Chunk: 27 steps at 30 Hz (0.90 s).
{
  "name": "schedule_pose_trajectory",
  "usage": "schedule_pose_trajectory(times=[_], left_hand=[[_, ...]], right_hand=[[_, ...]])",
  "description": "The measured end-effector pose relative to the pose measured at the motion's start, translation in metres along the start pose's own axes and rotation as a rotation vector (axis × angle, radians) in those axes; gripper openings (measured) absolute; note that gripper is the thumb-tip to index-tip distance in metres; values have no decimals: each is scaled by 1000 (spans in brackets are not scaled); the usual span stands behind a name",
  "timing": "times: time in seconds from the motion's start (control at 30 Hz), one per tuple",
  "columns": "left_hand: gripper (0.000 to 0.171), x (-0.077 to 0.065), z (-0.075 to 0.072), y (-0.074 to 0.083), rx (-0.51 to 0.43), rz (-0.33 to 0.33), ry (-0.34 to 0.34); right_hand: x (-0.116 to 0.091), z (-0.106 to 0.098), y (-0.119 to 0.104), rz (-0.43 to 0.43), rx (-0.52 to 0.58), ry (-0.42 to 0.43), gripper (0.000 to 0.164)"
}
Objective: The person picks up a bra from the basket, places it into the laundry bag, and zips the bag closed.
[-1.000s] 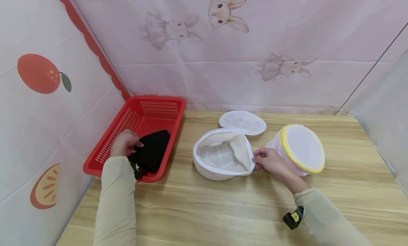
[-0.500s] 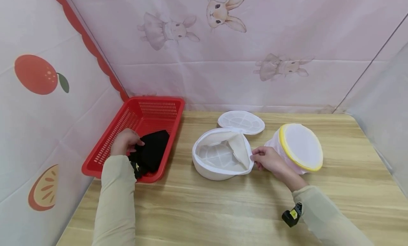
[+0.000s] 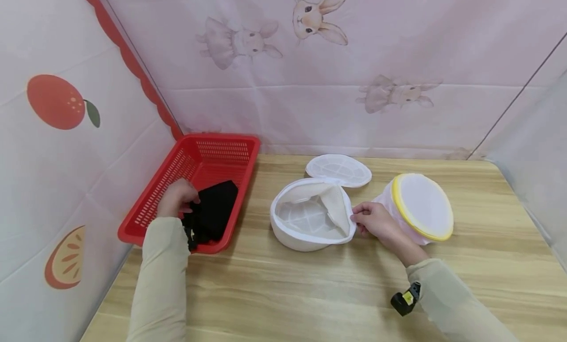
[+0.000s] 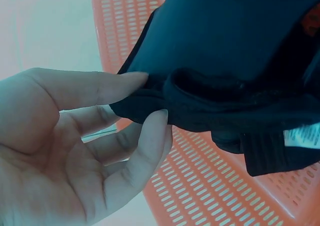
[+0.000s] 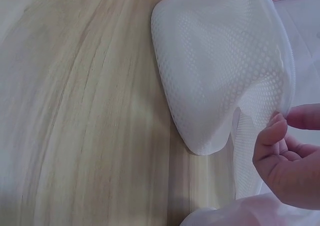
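Note:
Over the red basket [image 3: 214, 171] at the left, my left hand [image 3: 176, 198] pinches the edge of a black bra [image 3: 216, 209]. The left wrist view shows thumb and fingertips on the folded edge of the bra [image 4: 235, 40], with a white label at its right. A white mesh laundry bag [image 3: 296, 239] stands in the middle of the table, its lid [image 3: 338, 170] folded back and its mouth wide. My right hand [image 3: 376, 224] pinches the bag's rim on the right side. The right wrist view has the mesh wall [image 5: 215, 65] puckered beside those fingers.
Right of the mesh bag, just behind my right hand, a round laundry bag [image 3: 425, 209] with a yellow-edged top leans on the wooden table [image 3: 283, 293]. A pink rabbit-print curtain [image 3: 283, 110] hangs along the back, a white fruit-print one [image 3: 110, 150] along the left.
The view shifts slightly. Both hands keep their hold on the bra and the bag's rim; nothing else has visibly moved.

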<state>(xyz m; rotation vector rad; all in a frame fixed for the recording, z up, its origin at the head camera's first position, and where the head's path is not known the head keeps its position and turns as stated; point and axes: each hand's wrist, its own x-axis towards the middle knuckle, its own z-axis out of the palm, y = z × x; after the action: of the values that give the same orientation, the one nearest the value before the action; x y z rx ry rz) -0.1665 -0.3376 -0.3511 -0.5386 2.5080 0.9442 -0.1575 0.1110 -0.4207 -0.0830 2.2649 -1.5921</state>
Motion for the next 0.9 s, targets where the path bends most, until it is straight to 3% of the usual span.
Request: schedule_pose_trajectory(times=[0.27, 0.47, 0.7, 0.9], left_hand=[[13, -7, -1, 1, -61, -16, 3], [10, -4, -1, 0, -133, -4, 22], [31, -9, -2, 5, -190, 4, 24], [36, -10, -2, 5, -200, 9, 25]], right_hand=[[0, -1, -3, 7, -2, 5, 18], [3, -3, -2, 1, -30, 9, 19], [6, -2, -4, -27, -6, 9, 18], [8, -3, -3, -34, 12, -2, 17]])
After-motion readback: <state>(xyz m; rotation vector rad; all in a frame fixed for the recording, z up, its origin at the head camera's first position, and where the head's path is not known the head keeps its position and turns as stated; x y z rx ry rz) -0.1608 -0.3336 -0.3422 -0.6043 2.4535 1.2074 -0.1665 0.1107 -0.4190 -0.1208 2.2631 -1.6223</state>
